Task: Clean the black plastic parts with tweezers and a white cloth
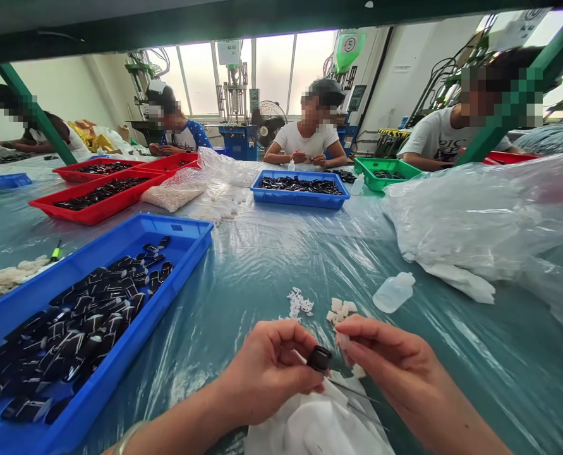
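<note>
My left hand (266, 370) is closed round a small black plastic part (320, 358), pinching it between thumb and fingers. Close beside it, my right hand (390, 363) pinches a small pale piece (343, 341) against that black part. Both hands hover over a white cloth (319, 423) at the table's near edge, where thin metal tweezers (357, 393) lie. Just beyond the hands sit a few small white pieces (340, 309) and a white cluster (299, 303). A blue tray (186, 243) with many black parts (86, 322) stands to my left.
A small clear bottle (395, 292) lies to the right, near a large plastic bag (490, 215) of white material. Red trays (96, 212), another blue tray (300, 197) and a green tray (380, 180) sit farther back. Several people work across the plastic-covered table (272, 259).
</note>
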`<state>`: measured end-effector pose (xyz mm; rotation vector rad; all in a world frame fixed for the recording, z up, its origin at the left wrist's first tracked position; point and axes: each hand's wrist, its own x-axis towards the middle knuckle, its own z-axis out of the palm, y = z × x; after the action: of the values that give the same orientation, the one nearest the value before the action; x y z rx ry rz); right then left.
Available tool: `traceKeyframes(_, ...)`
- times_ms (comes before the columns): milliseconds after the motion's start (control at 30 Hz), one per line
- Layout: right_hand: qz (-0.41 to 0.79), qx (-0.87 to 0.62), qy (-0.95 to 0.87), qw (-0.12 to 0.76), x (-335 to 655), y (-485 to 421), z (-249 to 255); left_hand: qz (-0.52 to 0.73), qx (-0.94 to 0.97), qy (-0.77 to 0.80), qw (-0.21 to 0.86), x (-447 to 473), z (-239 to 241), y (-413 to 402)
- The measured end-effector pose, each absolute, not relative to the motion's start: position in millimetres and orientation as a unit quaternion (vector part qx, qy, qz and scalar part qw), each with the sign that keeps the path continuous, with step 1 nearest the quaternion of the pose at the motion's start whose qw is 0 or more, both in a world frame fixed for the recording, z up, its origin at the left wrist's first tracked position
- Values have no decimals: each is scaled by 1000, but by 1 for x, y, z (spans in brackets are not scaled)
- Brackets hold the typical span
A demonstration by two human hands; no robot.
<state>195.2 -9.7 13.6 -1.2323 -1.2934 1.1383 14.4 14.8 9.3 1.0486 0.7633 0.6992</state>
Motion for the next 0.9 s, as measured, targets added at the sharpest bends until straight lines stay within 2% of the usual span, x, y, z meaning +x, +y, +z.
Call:
traceKeyframes(333, 300, -462, -683, 479, 192, -18, 17, 285, 492, 359, 740, 16, 9, 13)
traceKeyframes(667, 288, -439, -702, 481, 188, -20, 18, 278, 507, 362, 731, 17, 8, 12)
traceKeyframes(900, 271, -437, -736, 440, 188, -21, 20, 274, 526, 372, 714, 16, 5, 13)
